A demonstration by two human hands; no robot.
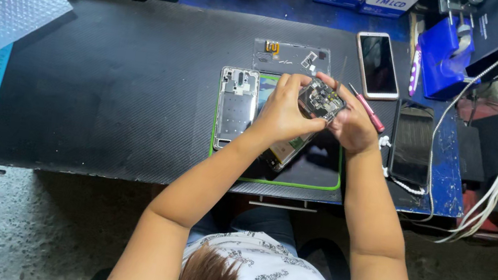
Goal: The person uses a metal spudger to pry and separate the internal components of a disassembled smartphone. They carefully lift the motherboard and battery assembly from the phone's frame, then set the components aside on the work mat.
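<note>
Left hand [282,109] and right hand [350,123] both clamped on opened phone [317,104]. Back frame [235,108] already off, lying left of the left hand; reassembly not yet done.

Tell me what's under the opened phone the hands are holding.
Under the opened phone, held by left hand and right hand, lies a green-edged black mat; anything directly beneath stays hidden.
</note>
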